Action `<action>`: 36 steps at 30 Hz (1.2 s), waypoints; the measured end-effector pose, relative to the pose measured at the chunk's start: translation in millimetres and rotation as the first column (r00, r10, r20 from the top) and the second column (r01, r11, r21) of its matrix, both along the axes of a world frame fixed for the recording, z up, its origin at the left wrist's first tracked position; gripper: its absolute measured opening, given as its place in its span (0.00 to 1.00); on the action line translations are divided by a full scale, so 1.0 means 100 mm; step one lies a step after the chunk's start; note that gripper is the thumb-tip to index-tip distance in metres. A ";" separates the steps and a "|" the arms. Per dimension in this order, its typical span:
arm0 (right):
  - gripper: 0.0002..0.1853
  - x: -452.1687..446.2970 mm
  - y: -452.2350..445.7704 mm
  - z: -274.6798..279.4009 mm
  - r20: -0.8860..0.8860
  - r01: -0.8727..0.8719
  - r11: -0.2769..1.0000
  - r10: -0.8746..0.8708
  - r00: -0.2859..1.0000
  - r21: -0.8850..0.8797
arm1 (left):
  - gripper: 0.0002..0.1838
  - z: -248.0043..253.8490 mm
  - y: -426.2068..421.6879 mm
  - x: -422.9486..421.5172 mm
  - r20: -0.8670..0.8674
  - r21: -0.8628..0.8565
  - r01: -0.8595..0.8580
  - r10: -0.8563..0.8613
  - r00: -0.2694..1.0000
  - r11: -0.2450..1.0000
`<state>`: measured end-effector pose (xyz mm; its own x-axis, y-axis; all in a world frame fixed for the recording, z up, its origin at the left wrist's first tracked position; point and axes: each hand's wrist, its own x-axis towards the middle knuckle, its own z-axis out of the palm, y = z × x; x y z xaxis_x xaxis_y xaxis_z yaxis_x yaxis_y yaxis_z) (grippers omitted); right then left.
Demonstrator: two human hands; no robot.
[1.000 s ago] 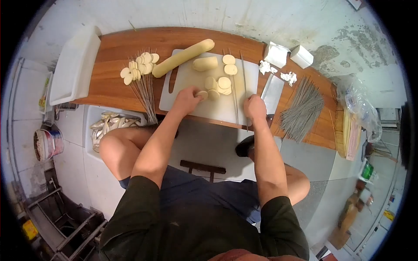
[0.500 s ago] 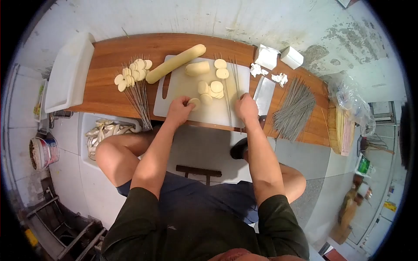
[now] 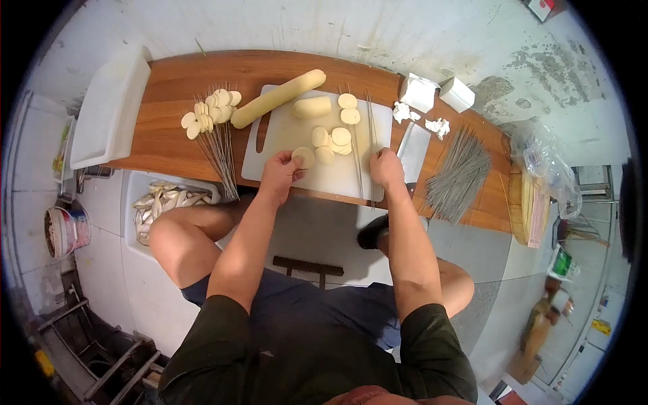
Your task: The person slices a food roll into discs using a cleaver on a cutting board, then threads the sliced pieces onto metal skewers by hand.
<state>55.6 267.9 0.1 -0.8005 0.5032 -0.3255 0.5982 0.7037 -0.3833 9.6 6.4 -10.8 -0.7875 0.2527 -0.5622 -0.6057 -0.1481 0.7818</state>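
My left hand pinches a round pale-yellow slice at the front of the white cutting board. My right hand is closed at the board's right edge, with its fingertips on a thin metal skewer. Between the hands lies a small group of cut slices. Two slices sit threaded near the top of skewers on the board. Behind them are a short cut piece and a long pale-yellow roll.
A cleaver lies right of the board, beside a pile of grey skewers. Skewers with slices fan out at left. White blocks stand behind. A white bin stands at the table's left end.
The view has shifted slightly, moving the table scene a little to the right. The slice in my left hand has turned its flat face more upward. My right hand stays by the skewers.
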 end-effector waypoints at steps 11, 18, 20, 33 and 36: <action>0.13 0.73 -0.45 0.35 -0.541 -0.117 0.941 -0.078 0.837 -0.317 | 0.11 0.04 0.06 0.10 0.114 0.344 -0.157 0.125 0.986 0.926; 0.05 1.56 -1.09 0.28 -0.341 -0.121 0.532 -0.339 0.877 -0.838 | 0.11 0.45 0.04 0.14 0.031 0.548 -0.162 0.173 0.984 0.821; 0.04 1.67 -1.13 0.23 -0.330 -0.113 0.508 -0.361 0.872 -0.854 | 0.11 0.51 0.01 0.14 -0.005 0.528 -0.152 0.182 0.983 0.836; 0.06 1.88 -1.16 0.24 -0.378 -0.167 0.577 -0.266 0.887 -0.799 | 0.12 0.82 -0.12 0.17 -0.096 0.517 -0.162 0.245 0.965 0.840; 0.06 1.88 -1.15 0.24 -0.361 -0.147 0.585 -0.268 0.893 -0.798 | 0.12 0.83 -0.13 0.16 -0.117 0.528 -0.141 0.236 0.965 0.838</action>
<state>244.0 153.1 23.6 -0.9272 0.2597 -0.2700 0.2685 -0.0419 -0.9624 25.5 -6.9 72.1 -0.9203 0.3031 -0.2473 -0.3895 -0.6520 0.6505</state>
